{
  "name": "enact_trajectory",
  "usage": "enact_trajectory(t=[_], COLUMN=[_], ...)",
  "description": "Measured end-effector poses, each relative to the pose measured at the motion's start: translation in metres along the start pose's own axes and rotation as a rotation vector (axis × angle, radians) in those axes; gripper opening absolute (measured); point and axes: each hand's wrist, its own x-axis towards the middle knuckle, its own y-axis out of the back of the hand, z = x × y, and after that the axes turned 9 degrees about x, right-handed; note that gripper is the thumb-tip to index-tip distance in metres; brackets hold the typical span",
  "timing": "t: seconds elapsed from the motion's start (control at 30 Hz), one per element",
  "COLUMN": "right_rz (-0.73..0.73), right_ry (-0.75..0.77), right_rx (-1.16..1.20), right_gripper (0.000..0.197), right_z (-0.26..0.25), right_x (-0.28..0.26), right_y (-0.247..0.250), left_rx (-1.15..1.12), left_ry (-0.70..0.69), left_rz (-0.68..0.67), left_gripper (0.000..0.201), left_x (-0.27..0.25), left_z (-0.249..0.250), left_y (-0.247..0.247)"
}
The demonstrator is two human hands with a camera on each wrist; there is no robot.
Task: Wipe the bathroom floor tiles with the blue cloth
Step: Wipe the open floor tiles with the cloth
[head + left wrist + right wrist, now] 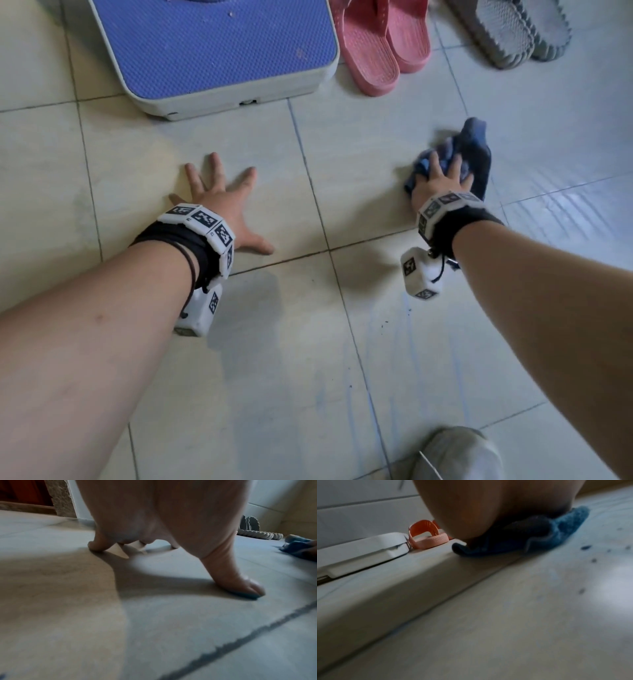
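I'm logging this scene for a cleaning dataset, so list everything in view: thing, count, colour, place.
blue cloth: one, blue, bunched on the floor under the right hand, right of centre.
floor tiles: many, pale beige-grey with dark grout lines, all over; faint blue streaks and dark specks near the bottom.
step platform: one, blue textured top on a grey-white base, top left of centre.
pink slippers: one pair, pink, right of the platform.
grey slippers: one pair, grey, top right.
grey shoe: one, light grey, bottom edge.
wrist bands: two, white with black markers, one per wrist.
left hand: fingers spread, pressing the tile.
right hand: presses on the cloth.
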Motion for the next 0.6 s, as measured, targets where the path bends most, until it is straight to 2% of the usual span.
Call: enact_trajectory(t=[0.03,0.1,0.2,0.27,0.3,0.4,0.5,0.57,0.6], right_rz=[0.017,0.049,-0.101,-0.197,-0.188,-0.115,-0.030,0.012,0.011], right_ry=[-0.017,0.098,0.400,0.504,0.517,0.437,0.225,0.107,0.097], right_rx=[0.033,0.097,0.048,-0.091,-0.136,-0.132,-0.057,-0.009,0.004], right_gripper=[0.054,0.052,0.054,0.056,0.056,0.054,0.054,0.053,0.052], right_z=[-0.003,-0.030,-0.079,-0.084,-0.076,-0.035,0.006,0.015,0.012], right_x=[-0.006,-0.023,-0.069,-0.096,-0.099,-0.085,-0.065,-0.061,-0.065], right_y=[-0.003,-0.019,-0.061,-0.089,-0.096,-0.085,-0.054,-0.040,-0.040], left_rx=[-0.002,-0.006,-0.035,-0.031,-0.021,-0.009,-0.033,-0.045,-0.047], left_ry=[-0.001,-0.004,0.000,0.002,-0.001,-0.016,-0.018,-0.017,-0.021], left_rz=[0.000,0.007,0.017,0.041,0.055,0.060,0.059,0.068,0.075], left_gripper=[0.137,0.138,0.137,0.135,0.134,0.131,0.129,0.127,0.127], left_x=[0.000,0.000,0.000,-0.001,-0.001,-0.003,-0.005,-0.006,-0.007], left_z=[0.001,0.000,0.000,-0.001,-0.002,-0.005,-0.004,-0.006,-0.006], left_y=[0.000,-0.001,-0.001,-0.004,-0.005,-0.008,-0.007,-0.009,-0.010])
